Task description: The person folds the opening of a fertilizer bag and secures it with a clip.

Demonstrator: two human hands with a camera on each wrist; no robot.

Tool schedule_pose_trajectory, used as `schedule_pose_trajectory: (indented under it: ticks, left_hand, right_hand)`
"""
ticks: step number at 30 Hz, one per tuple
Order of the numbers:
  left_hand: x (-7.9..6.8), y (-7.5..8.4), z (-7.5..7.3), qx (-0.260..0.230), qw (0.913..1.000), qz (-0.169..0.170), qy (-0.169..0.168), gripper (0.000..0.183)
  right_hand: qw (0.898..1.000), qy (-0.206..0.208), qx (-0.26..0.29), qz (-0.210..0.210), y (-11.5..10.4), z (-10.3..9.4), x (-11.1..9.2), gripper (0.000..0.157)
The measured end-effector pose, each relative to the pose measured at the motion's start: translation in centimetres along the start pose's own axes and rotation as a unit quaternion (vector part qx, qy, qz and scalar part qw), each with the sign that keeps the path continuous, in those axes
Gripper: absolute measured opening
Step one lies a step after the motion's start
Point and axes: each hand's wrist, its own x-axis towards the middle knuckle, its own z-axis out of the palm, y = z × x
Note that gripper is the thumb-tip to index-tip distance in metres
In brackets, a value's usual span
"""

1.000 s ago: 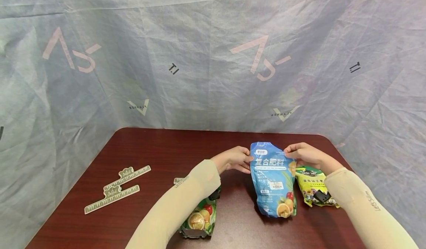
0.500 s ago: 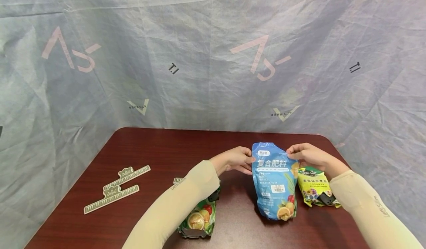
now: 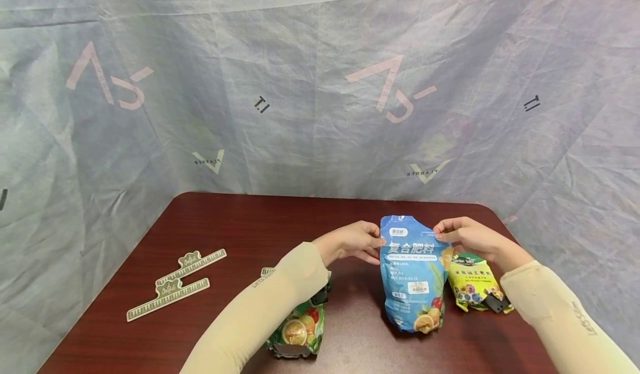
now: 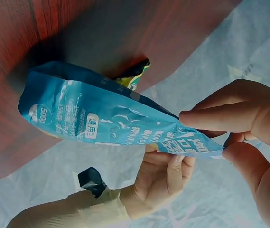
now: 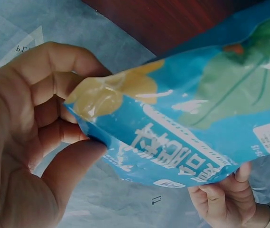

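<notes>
A blue fertilizer pouch (image 3: 415,285), printed with white characters and fruit, is upright between my two hands. My left hand (image 3: 352,242) pinches its upper left edge between thumb and fingers. At its upper right edge, my right hand (image 3: 472,238) pinches the film the same way. The right wrist view shows the right thumb (image 5: 78,159) against the pouch's printed front. In the left wrist view the pouch (image 4: 101,114) narrows from a full base to a flattened top. Whether the base touches the table cannot be told.
A yellow pouch (image 3: 472,282) with a black clip on it lies right of the blue one. A green fruit-printed pouch (image 3: 302,329) sits partly under the left sleeve. Two ruler-shaped clips (image 3: 167,297) lie at left on the dark red table (image 3: 240,224); cloth hangs behind.
The blue pouch has shifted slightly to the right along with both hands. My right hand has moved a little further right and lower. Both hands keep their pinch.
</notes>
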Motion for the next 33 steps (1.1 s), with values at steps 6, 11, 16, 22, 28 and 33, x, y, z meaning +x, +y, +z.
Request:
schedule_pose_trajectory:
  ticks: [6, 11, 16, 22, 28, 33]
  left_hand:
    - [-0.6, 0.2, -0.1, 0.001, 1.0, 0.002, -0.008, 0.011]
    - [-1.1, 0.3, -0.2, 0.002, 0.9999, 0.012, -0.008, 0.012]
    - [-1.4, 0.5, -0.6, 0.007, 0.9997, 0.02, -0.009, 0.012]
    - [-1.7, 0.5, -1.0, 0.002, 0.9996, 0.025, -0.015, 0.012]
    - [-1.9, 0.6, -1.5, -0.002, 0.9995, 0.027, -0.018, 0.011]
    - [-2.1, 0.6, -1.9, 0.0, 0.9994, 0.03, -0.016, 0.011]
  right_hand:
    - [1.0, -0.013, 0.007, -0.01, -0.1, 0.2, -0.2, 0.019]
    - [1.0, -0.015, 0.004, -0.014, -0.3, 0.4, -0.3, 0.017]
    - [0.999, -0.026, 0.008, -0.027, -0.5, 0.5, -0.3, 0.017]
    - [0.999, -0.029, 0.017, -0.033, -0.8, 0.5, -0.3, 0.017]
    - [0.998, -0.038, 0.0, -0.046, -1.1, 0.7, -0.3, 0.018]
    - [0.998, -0.034, -0.003, -0.048, -1.6, 1.1, -0.3, 0.017]
